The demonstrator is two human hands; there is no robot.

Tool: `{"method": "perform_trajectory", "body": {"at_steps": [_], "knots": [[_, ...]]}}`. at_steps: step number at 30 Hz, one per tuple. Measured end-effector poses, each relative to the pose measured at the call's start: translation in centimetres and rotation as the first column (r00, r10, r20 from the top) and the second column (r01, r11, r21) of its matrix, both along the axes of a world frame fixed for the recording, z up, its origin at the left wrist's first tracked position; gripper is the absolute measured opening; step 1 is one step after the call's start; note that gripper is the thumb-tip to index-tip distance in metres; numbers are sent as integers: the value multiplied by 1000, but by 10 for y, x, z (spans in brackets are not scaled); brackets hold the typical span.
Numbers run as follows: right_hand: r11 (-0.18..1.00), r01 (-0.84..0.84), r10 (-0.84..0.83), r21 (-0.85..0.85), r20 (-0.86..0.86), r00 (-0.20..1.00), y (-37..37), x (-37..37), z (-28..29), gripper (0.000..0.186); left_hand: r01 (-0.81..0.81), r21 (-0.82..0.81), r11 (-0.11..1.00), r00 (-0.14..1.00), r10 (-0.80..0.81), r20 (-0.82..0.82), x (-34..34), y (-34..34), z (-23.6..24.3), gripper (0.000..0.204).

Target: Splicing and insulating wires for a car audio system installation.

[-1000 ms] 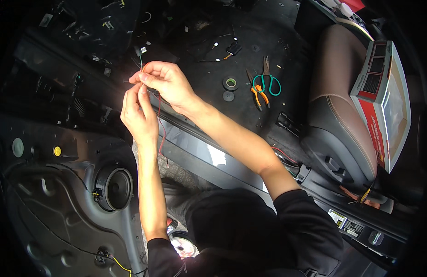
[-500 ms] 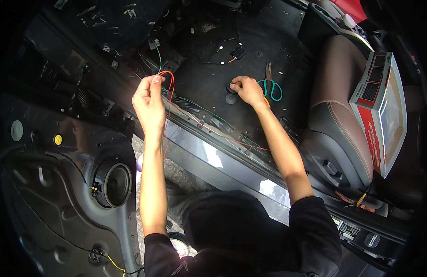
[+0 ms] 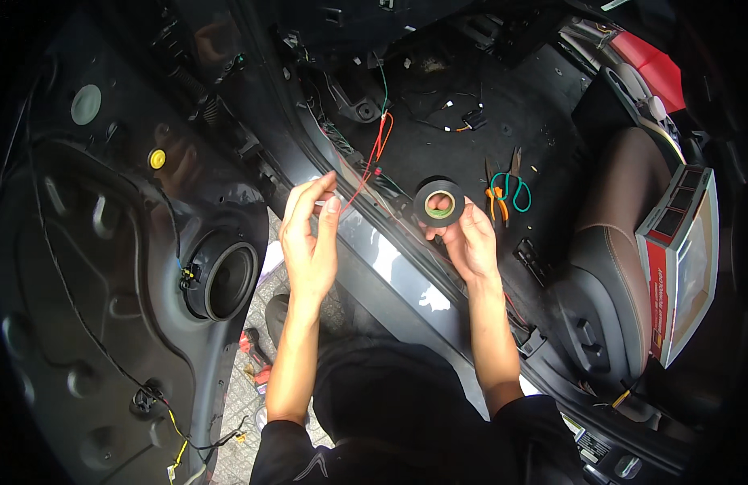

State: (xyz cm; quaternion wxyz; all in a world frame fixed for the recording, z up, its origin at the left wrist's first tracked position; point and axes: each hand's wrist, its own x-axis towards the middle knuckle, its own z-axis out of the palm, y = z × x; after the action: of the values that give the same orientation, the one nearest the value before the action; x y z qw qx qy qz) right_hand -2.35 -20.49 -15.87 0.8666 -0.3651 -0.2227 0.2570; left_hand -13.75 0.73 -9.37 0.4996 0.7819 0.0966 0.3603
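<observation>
A roll of black electrical tape [image 3: 423, 196] with a pale green core sits in my right hand [image 3: 469, 242], its fingers and thumb closed on the roll. Over the door sill, my left hand [image 3: 311, 230] is open, fingers slightly curved and apart from the thumb, and I see nothing held in it. Close beyond its fingertips runs a red wire [image 3: 379, 145], looped and hanging by the sill, joined near a green wire [image 3: 384, 85]. To the right of the tape, scissors with green handles [image 3: 511, 190] and orange-handled pliers [image 3: 497, 204] lie on the car floor.
A door panel with a round speaker [image 3: 220, 280] stands at the left. The metal door sill [image 3: 382, 255] crosses below my hands. At the right are a brown seat [image 3: 604, 202] and a red-and-white windowed box [image 3: 673, 263]. A black connector with wires [image 3: 474, 121] lies on the floor.
My right hand has lifted the tape roll off the car floor and brought it nearer. My left hand has let go of the red wire and come down nearer. The view has shifted.
</observation>
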Motion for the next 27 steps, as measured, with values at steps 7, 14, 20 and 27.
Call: {"method": "perform_trajectory", "body": {"at_steps": [7, 14, 20, 27], "knots": [[964, -264, 266, -39, 56, 962, 36, -69, 5, 48, 199, -319, 927, 979, -203, 22, -70, -28, -22, 36], [964, -32, 145, -264, 420, 896, 60, -99, 22, 39, 33, -329, 944, 999, -34, 2, -115, -19, -24, 34], [938, 126, 123, -324, 649, 751, 74, -113, 32, 33, -224, 67, 972, 972, 218, 88, -142, -16, -9, 37], [873, 320, 152, -369, 827, 541, 83, -125, 52, 35, -278, 286, 917, 960, 253, 121, -151, -4, -12, 28]]}}
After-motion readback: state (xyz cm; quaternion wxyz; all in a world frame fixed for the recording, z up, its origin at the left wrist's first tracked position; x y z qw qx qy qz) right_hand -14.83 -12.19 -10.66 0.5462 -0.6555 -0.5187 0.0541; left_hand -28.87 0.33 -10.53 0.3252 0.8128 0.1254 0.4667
